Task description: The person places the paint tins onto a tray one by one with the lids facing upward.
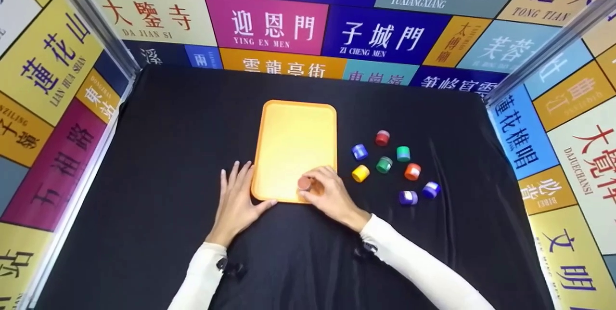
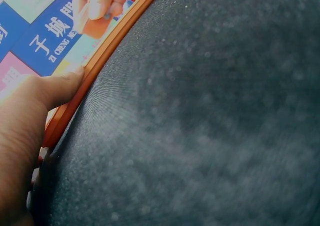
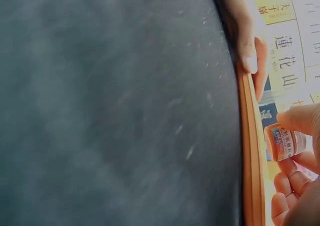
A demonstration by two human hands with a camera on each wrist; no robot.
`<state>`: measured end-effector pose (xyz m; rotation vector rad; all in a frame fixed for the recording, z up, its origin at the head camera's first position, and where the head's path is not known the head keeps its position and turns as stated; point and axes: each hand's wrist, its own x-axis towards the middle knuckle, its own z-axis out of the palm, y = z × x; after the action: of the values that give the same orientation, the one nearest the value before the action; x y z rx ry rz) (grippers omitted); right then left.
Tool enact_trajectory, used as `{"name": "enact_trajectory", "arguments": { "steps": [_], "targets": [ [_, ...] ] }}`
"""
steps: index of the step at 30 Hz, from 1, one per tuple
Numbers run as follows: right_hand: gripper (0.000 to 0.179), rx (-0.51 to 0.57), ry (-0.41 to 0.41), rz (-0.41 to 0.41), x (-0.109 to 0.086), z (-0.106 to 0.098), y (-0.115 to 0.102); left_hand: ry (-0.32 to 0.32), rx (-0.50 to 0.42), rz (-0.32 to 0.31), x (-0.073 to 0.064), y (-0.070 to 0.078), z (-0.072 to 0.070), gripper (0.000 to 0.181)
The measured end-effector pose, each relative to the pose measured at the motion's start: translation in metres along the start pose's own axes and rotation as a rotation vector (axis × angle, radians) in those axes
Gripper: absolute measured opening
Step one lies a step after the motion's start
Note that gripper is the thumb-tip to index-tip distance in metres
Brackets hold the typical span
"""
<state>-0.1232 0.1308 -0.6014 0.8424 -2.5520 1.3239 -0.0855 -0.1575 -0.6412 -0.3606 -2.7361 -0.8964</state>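
Observation:
An orange tray (image 1: 294, 148) lies upright on the page of the black cloth, its short side facing me. My right hand (image 1: 329, 194) pinches a small paint jar (image 1: 304, 184) with an orange-brown lid over the tray's near right part. In the right wrist view the jar (image 3: 286, 142) shows a printed label and is held between thumb and fingers; whether it touches the tray I cannot tell. My left hand (image 1: 236, 206) rests at the tray's near left corner, fingers straight along the left side. Its thumb (image 2: 67, 87) touches the near rim.
Right of the tray stand and lie several paint jars: red (image 1: 382, 137), blue (image 1: 359, 151), yellow (image 1: 360, 173), green (image 1: 384, 164), orange-red (image 1: 412, 171) and purple (image 1: 408, 198) among them. Printed panels (image 1: 269, 23) border the black cloth (image 1: 192, 122) at the back and sides.

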Motion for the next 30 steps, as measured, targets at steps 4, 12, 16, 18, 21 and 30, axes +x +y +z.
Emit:
{"name": "enact_trajectory", "arguments": {
  "steps": [4, 12, 16, 18, 21, 30],
  "targets": [
    [0.038, 0.016, -0.022, 0.003, 0.010, 0.010, -0.006, 0.014, 0.010, 0.008, 0.001, -0.001, -0.001, 0.110],
    [0.039, 0.039, -0.072, 0.003, 0.022, 0.035, -0.008, 0.023, 0.010, 0.013, 0.001, -0.001, 0.000, 0.112],
    [0.038, 0.052, -0.078, 0.012, 0.026, 0.044, -0.009, 0.022, 0.002, 0.013, 0.001, 0.000, 0.002, 0.113],
    [0.037, 0.059, -0.083, 0.005, 0.028, 0.047, -0.011, 0.026, 0.002, 0.015, 0.001, 0.000, 0.002, 0.112],
    [0.037, 0.070, -0.095, -0.002, 0.031, 0.051, -0.014, 0.036, -0.001, 0.022, 0.001, 0.000, 0.002, 0.111],
    [0.038, 0.059, -0.113, 0.030, 0.035, 0.059, -0.016, 0.037, -0.011, 0.021, 0.001, 0.001, 0.002, 0.112]
  ]
}}
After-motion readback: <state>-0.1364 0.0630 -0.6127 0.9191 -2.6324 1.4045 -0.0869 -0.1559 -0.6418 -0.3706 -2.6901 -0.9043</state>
